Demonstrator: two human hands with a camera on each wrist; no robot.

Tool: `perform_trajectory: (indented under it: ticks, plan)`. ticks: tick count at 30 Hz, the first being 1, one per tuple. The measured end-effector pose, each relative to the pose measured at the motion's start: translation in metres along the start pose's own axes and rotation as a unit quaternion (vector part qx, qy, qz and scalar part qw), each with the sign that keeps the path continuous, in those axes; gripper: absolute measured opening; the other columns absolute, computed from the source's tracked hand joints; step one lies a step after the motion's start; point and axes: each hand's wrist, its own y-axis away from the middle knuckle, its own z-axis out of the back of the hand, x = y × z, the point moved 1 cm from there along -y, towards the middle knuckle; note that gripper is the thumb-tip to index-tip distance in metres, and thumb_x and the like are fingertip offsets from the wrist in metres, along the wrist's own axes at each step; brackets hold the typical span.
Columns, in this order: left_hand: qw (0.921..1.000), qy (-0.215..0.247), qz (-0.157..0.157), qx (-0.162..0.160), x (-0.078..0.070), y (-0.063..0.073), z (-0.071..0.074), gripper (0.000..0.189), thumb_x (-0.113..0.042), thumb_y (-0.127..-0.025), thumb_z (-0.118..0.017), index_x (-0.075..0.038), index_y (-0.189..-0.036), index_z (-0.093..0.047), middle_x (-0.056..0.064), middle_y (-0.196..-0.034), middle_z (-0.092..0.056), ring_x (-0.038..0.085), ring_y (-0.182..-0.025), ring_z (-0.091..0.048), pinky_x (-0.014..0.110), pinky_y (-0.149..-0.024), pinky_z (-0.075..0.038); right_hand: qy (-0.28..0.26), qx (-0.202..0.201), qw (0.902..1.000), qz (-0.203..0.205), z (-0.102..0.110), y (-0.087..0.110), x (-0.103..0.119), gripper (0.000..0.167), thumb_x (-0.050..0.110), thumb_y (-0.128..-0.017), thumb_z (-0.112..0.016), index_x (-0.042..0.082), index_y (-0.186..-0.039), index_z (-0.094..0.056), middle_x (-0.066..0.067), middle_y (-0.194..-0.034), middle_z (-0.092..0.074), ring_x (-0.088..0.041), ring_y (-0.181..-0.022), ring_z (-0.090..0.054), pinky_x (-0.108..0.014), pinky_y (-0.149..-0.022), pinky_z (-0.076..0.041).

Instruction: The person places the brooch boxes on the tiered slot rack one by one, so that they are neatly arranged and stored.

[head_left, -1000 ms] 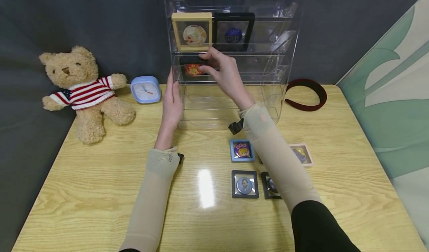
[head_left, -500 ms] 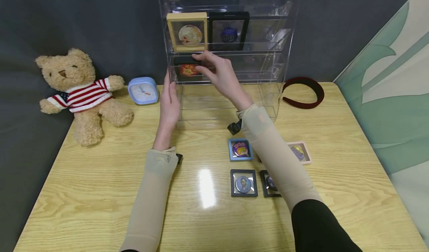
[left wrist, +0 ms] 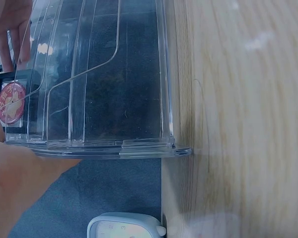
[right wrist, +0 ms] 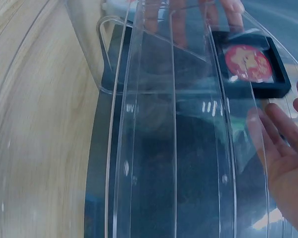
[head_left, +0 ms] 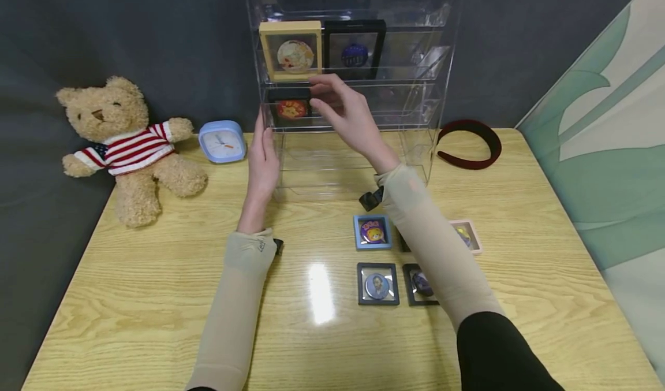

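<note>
Sitting at left, a teddy bear [head_left: 124, 134] flanks a blue clock [head_left: 222, 141] as a person's left hand [head_left: 262, 163], fingers straight, rests against the near side of a clear rack [head_left: 369, 118]. Inside, below a yellow frame [head_left: 290, 27], a black frame [head_left: 287, 95] with a red badge [head_left: 292, 109] stands at the left end; just beside it, the right hand [head_left: 351, 114] hovers, thumb and fingers apart, with a red headband [head_left: 496, 146] farther right.
</note>
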Motion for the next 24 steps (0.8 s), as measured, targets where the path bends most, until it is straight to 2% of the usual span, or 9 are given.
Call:
perform_trajectory:
  ticks: [5,8,13,24]
  plan:
    - [1.0000,-0.005,-0.007,-0.003,0.000,0.000,-0.003,0.053,-0.011,-0.119,-0.028,0.000,-0.170,-0.020,0.014,-0.175,-0.023,0.017,-0.159,-0.023,0.026,-0.127,-0.021,-0.051,-0.021,0.9984,-0.014,0.018,0.013,-0.002,0.039,0.010,-0.109,-0.066,0.002,-0.146,-0.059,-0.012,-0.132,-0.071,-0.021,-0.119,-0.068,-0.033,-0.102,-0.055]
    - [0.9999,-0.005,-0.011,-0.001,0.000,0.000,-0.004,0.053,-0.011,-0.119,-0.028,0.000,-0.170,-0.020,0.015,-0.175,-0.023,0.017,-0.159,-0.023,0.026,-0.127,-0.021,-0.070,-0.033,0.9970,-0.009,0.030,0.024,-0.001,0.040,0.007,-0.108,-0.065,0.000,-0.147,-0.057,-0.013,-0.132,-0.070,-0.023,-0.120,-0.067,-0.034,-0.102,-0.054]
    - [1.0000,-0.005,-0.008,-0.002,0.000,0.000,-0.003,0.053,-0.011,-0.119,-0.028,-0.001,-0.170,-0.020,0.015,-0.176,-0.022,0.014,-0.159,-0.022,0.026,-0.127,-0.021,-0.058,-0.048,0.9971,0.011,0.047,0.037,-0.002,0.040,0.004,-0.109,-0.064,-0.002,-0.147,-0.055,-0.014,-0.132,-0.070,-0.025,-0.117,-0.068,-0.031,-0.098,-0.055]
    - [0.9999,0.005,-0.012,-0.004,0.001,0.000,-0.002,0.053,-0.011,-0.119,-0.027,0.000,-0.170,-0.019,0.015,-0.176,-0.020,0.013,-0.159,-0.021,0.025,-0.128,-0.019,-0.039,-0.042,0.9979,-0.030,0.071,0.058,-0.002,0.044,0.008,-0.109,-0.063,0.005,-0.151,-0.053,-0.010,-0.139,-0.067,-0.024,-0.122,-0.066,-0.033,-0.100,-0.055]
